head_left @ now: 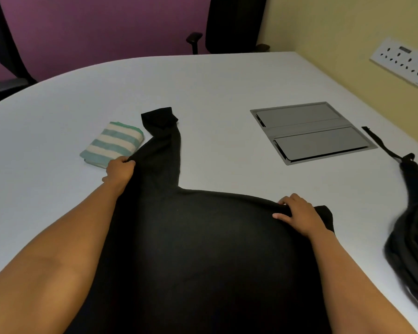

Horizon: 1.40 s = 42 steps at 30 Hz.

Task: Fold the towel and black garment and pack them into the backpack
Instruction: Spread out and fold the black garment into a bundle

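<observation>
The black garment (203, 249) lies spread over the near part of the white table (203, 92), with one sleeve stretching away toward the far left. My left hand (118, 171) pinches the garment's left edge at the base of that sleeve. My right hand (297, 214) grips the garment's upper right edge, fingers curled over the fold. A folded towel (112, 143) with green and white stripes rests on the table just beyond my left hand. The dark backpack (410, 227) lies at the table's right edge, partly cut off by the frame.
A grey metal cable hatch (311, 132) is set flush in the table at the right. A backpack strap (381, 145) trails toward it. Black office chairs (229, 25) stand behind the table. A white socket panel (403, 60) is on the yellow wall.
</observation>
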Tool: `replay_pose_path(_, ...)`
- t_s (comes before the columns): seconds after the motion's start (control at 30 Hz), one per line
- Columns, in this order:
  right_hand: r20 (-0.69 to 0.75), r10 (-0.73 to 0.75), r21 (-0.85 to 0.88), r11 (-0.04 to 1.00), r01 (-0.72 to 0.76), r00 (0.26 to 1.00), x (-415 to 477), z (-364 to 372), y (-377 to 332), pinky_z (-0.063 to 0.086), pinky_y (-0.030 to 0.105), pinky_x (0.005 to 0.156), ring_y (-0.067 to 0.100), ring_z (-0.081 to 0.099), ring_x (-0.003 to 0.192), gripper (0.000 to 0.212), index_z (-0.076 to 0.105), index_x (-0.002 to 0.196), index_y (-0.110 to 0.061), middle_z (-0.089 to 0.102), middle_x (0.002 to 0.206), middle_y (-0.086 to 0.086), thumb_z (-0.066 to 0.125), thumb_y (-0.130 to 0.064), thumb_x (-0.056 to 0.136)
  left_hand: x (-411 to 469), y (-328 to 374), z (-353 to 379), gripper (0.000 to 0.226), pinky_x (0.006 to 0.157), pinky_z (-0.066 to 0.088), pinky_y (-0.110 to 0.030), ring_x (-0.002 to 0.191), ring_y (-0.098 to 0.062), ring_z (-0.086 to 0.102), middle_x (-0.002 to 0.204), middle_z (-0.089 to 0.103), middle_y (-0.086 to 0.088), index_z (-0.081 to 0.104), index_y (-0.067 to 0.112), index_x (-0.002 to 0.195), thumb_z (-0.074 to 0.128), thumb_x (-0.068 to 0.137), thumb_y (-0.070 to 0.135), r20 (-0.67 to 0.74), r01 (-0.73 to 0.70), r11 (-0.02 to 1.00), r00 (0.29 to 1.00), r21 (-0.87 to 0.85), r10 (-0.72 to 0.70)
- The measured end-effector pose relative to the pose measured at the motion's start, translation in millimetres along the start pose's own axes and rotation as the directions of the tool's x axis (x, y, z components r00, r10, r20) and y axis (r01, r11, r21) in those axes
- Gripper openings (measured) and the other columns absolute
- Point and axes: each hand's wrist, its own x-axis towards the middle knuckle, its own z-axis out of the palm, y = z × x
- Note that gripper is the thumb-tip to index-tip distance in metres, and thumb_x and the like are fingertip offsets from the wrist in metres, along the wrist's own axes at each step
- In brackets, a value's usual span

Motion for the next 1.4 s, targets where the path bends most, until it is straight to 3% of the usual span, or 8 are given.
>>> replay_pose_path(0.17,-0.165,-0.003,-0.024,1.0,-0.001,0.986,-22,-20,0,0.034,0.023,0.06,0.019,0.055,0.088,0.014,0.059,0.099,-0.02,0.046,0.099,-0.004,0.057,-0.01,0.089,-20,16,-28,0.034,0.094,0.047,-0.035,0.1,-0.025,0.054,0.116,0.057,-0.012,0.056,0.009,0.124,0.051,0.092,0.0,0.055,0.08,0.923,0.996,-0.377,-0.064)
replay_pose_path(0.37,-0.448,-0.051,-0.073,0.997,0.02,0.893,-81,-16,-10,0.034,0.029,0.06,0.019,0.043,0.068,0.025,0.061,0.087,-0.012,0.056,0.09,0.007,0.058,0.011,0.075,-65,-11,-67,0.043,0.091,0.046,-0.027,0.094,-0.014,0.057,0.119,0.053,-0.005,0.051,0.008,0.13,0.04,0.093,-0.011,0.122,0.114,0.699,0.992,-0.706,-0.038)
replay_pose_path(0.6,-0.388,-0.024,-0.103,0.994,-0.018,0.921,-159,25,-10,0.034,0.024,0.056,0.016,0.045,0.066,0.037,0.053,0.075,-0.02,0.056,0.082,0.001,0.065,0.013,0.061,-114,-89,-81,0.027,0.076,0.05,-0.027,0.079,-0.017,0.056,0.083,0.059,-0.004,0.059,0.015,0.081,0.044,0.088,-0.006,0.098,0.187,0.562,0.978,-0.805,-0.185)
replay_pose_path(0.87,-0.263,0.213,-0.189,0.945,-0.267,0.941,-184,42,-10,0.037,0.024,0.088,0.015,0.045,0.105,0.024,0.057,0.101,-0.028,0.054,0.116,-0.004,0.056,-0.01,0.085,-141,-121,-82,0.046,0.102,0.045,-0.032,0.108,-0.029,0.058,0.117,0.062,-0.013,0.068,0.005,0.106,0.034,0.083,-0.016,-0.29,0.165,0.838,0.889,-0.52,-0.355)
replay_pose_path(1.0,-0.411,0.276,-0.042,0.946,-0.321,0.869,-170,36,-22,0.038,0.03,0.088,0.021,0.048,0.105,0.021,0.063,0.101,-0.019,0.056,0.116,0.005,0.055,-0.006,0.086,-151,-90,-72,0.04,0.101,0.042,-0.039,0.114,-0.029,0.054,0.122,0.059,-0.01,0.063,0.012,0.11,0.037,0.086,-0.008,-0.409,-0.103,0.978,0.912,-0.18,0.021)
replay_pose_path(1.1,-0.481,0.289,0.045,0.951,-0.306,0.828,-157,39,-32,0.041,0.037,0.092,0.028,0.05,0.112,0.027,0.062,0.116,-0.011,0.056,0.124,0.011,0.052,-0.008,0.09,-161,-75,-51,0.031,0.098,0.041,-0.044,0.109,-0.03,0.056,0.114,0.064,-0.012,0.066,0.011,0.108,0.043,0.09,0.001,-0.289,-0.406,0.905,0.858,0.125,0.425)
replay_pose_path(1.2,-0.332,0.244,-0.012,0.965,-0.263,0.911,-147,47,-40,0.032,0.04,0.109,0.027,0.032,0.137,0.042,0.04,0.141,-0.015,0.034,0.15,0.009,0.038,-0.025,0.1,-171,-76,-22,0.028,0.104,0.036,-0.043,0.117,-0.026,0.054,0.122,0.062,-0.008,0.064,0.014,0.116,0.047,0.093,0.013,-0.03,-0.572,0.758,0.792,0.314,0.61)
replay_pose_path(1.4,-0.079,0.344,-0.075,0.934,-0.35,0.936,-148,75,-36,0.011,0.039,0.118,0.025,0.003,0.147,0.055,0.003,0.151,-0.026,0.003,0.16,0.004,0.017,-0.044,0.101,-173,-121,-2,0.054,0.119,0.005,-0.042,0.147,-0.019,0.006,0.159,0.009,-0.003,0.017,0.021,0.15,0.025,0.101,0.041,0.253,-0.374,0.713,0.927,0.594,0.276)
